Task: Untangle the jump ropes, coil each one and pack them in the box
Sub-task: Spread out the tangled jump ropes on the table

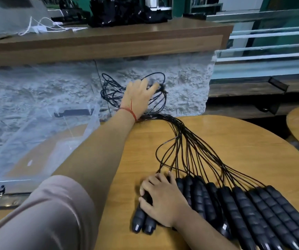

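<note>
Leftward, clear box [42,127] beside rope tangle [110,89].

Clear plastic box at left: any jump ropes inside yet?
No, the black rope handles lie on the wooden table, outside the clear box.

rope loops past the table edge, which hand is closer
Left. The left hand is in among the rope loops; the right hand rests on the handles, nearer the person.

Round wooden table [235,141], long wooden counter [109,44]
</note>
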